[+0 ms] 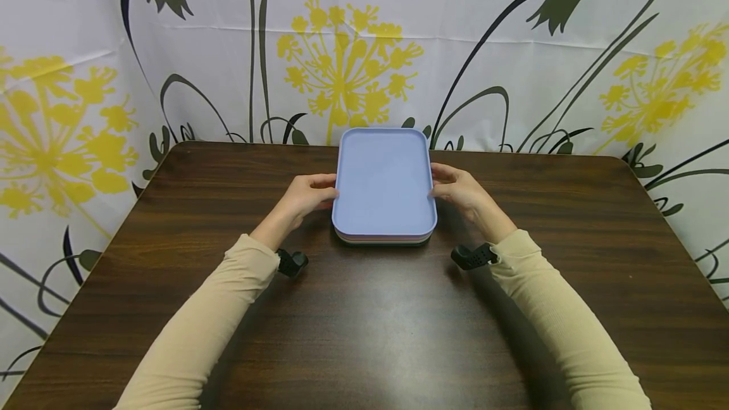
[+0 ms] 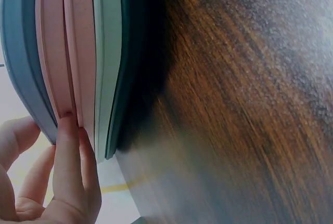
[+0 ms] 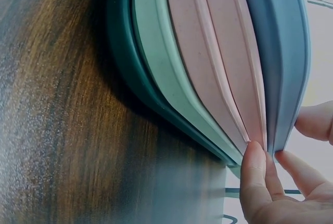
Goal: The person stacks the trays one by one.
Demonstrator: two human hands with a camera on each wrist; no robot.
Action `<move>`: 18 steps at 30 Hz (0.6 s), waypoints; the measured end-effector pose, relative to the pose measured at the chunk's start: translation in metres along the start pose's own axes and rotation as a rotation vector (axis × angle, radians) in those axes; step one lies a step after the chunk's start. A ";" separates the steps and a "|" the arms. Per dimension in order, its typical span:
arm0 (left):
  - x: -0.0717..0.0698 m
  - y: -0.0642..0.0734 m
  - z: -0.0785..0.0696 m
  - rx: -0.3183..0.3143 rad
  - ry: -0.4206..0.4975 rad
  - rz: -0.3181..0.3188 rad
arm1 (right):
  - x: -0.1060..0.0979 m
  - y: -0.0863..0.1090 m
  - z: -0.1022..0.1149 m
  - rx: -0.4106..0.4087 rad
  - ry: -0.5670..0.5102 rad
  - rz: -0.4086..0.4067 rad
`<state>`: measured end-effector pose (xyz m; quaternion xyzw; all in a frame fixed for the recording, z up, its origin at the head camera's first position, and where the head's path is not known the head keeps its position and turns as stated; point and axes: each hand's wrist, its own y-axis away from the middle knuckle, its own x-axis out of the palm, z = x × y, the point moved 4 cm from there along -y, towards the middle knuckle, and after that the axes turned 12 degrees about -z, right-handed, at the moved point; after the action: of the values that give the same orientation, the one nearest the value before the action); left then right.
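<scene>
A stack of shallow rectangular trays with rounded corners sits at the far middle of the table (image 1: pixel 376 321). On top is a light blue tray (image 1: pixel 384 182). Below it, the left wrist view shows two pink trays (image 2: pixel 52 47), a mint green tray (image 2: pixel 108 52) and a dark green tray (image 2: pixel 131 42) at the bottom. My left hand (image 1: pixel 307 196) pinches the blue tray's left side, thumb at its rim, other fingers against the side of the stack. My right hand (image 1: pixel 462 193) holds the opposite side likewise, with fingertips touching a pink tray (image 3: pixel 237 52).
Behind the table's far edge hangs a white cloth (image 1: pixel 228 49) printed with yellow and dark green flowers. Black straps with small devices are worn on the left wrist (image 1: pixel 292 263) and the right wrist (image 1: pixel 474 257).
</scene>
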<state>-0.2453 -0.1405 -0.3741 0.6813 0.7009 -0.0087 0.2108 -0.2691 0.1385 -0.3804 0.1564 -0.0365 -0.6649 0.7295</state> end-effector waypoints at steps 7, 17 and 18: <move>0.000 -0.001 0.001 0.009 0.007 -0.005 | 0.001 -0.002 -0.002 -0.004 0.004 -0.011; 0.001 -0.001 0.000 0.012 0.000 -0.015 | 0.001 -0.005 -0.005 -0.007 -0.003 -0.023; 0.001 -0.001 0.000 0.014 -0.002 -0.015 | 0.000 -0.005 -0.005 -0.008 -0.002 -0.024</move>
<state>-0.2464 -0.1395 -0.3750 0.6773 0.7059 -0.0156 0.2067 -0.2731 0.1387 -0.3864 0.1533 -0.0327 -0.6740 0.7219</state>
